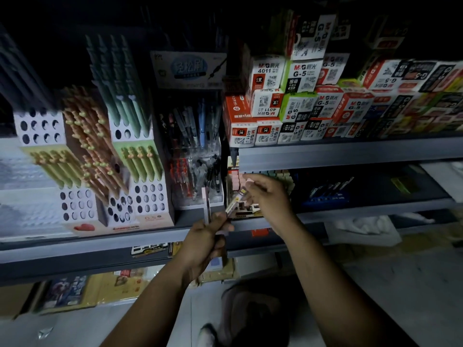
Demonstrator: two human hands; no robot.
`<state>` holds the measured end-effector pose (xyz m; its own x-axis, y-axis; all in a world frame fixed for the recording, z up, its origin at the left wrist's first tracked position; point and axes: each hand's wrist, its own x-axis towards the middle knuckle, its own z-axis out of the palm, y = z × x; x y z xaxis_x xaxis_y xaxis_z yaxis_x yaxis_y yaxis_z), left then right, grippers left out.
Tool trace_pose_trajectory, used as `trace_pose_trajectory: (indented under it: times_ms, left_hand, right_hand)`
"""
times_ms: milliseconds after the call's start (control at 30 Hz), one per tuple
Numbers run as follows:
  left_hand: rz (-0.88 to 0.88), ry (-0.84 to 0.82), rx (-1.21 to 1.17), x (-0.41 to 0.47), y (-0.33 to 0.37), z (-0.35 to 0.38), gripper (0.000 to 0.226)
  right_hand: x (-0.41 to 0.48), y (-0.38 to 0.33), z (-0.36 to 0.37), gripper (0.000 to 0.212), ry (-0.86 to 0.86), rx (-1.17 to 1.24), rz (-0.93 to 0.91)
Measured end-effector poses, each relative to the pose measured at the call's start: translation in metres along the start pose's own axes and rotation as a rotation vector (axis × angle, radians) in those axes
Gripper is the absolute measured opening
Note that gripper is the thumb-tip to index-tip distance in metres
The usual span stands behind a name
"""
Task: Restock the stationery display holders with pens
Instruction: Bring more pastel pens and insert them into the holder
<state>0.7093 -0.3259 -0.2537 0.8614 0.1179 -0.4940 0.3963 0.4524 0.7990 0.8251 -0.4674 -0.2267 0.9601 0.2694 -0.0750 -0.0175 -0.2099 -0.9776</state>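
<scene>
Close before the grey shelf [150, 236], the left hand [205, 242] has its grip curled round slim pens [206, 209]. One of them stands upright, with a pale pink top on a thin light barrel. The right hand [269, 196] pinches the upper end of a pale yellow pen [233, 204] between thumb and fingertips; its lower end reaches the left thumb. Both are just right of the tiered display holder [147, 196] — its hole rows carry orange and green pens [85, 146], somewhat blurred.
</scene>
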Motion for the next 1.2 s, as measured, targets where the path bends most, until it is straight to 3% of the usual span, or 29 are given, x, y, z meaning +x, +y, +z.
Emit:
trace_pose_trajectory:
  times_ms: [167, 433, 500, 767, 1000, 1200]
  left_hand:
    - [-0.021, 0.037, 0.089, 0.0, -0.006, -0.015, 0.033]
    - [-0.005, 0.036, 0.108, 0.009, -0.004, -0.018, 0.028]
    - [-0.027, 0.019, 0.057, 0.013, -0.004, -0.017, 0.025]
    - [-0.049, -0.023, -0.033, 0.017, -0.008, -0.016, 0.024]
    - [-0.047, -0.033, 0.009, 0.014, -0.003, -0.017, 0.021]
    - [-0.057, -0.033, 0.053, 0.012, 0.004, -0.013, 0.022]
  right_hand:
    - [0.002, 0.017, -0.006, 0.017, 0.201, -0.096, -0.051]
    - [0.013, 0.026, -0.007, 0.02, 0.23, -0.11, -0.133]
    - [0.017, 0.031, -0.007, 0.009, 0.207, -0.202, -0.172]
    - [0.028, 0.038, -0.008, 0.017, 0.145, -0.606, -0.468]
    - [0.022, 0.036, -0.005, 0.013, 0.088, -0.648, -0.575]
    - [0.022, 0.03, -0.009, 0.013, -0.039, -0.649, -0.547]
